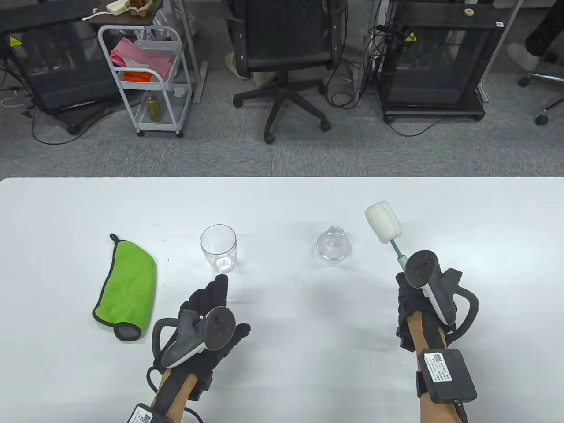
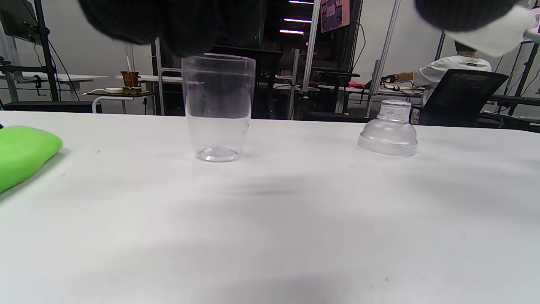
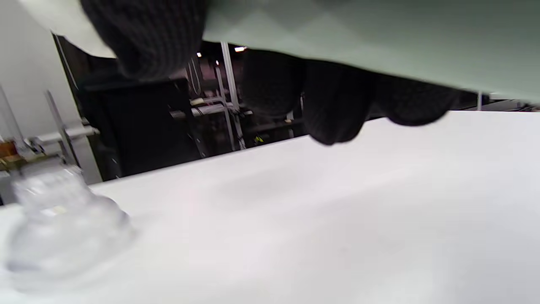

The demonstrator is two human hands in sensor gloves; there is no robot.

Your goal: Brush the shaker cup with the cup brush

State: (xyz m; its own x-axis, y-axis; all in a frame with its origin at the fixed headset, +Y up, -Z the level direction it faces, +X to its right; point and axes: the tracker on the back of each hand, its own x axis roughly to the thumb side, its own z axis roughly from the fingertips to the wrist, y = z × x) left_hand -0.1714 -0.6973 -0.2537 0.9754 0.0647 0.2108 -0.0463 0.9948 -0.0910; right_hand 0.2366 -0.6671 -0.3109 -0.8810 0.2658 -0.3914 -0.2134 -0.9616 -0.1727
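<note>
The clear shaker cup stands upright on the white table, left of centre; it also shows in the left wrist view. Its clear domed lid sits apart to the right, also in the left wrist view and blurred in the right wrist view. My left hand is open and empty, fingertips just short of the cup's base. My right hand grips the pale green handle of the cup brush, whose white sponge head points up and away, right of the lid.
A folded green cloth lies at the table's left, also at the left edge of the left wrist view. Beyond the table's far edge stand an office chair, a white cart and black cabinets.
</note>
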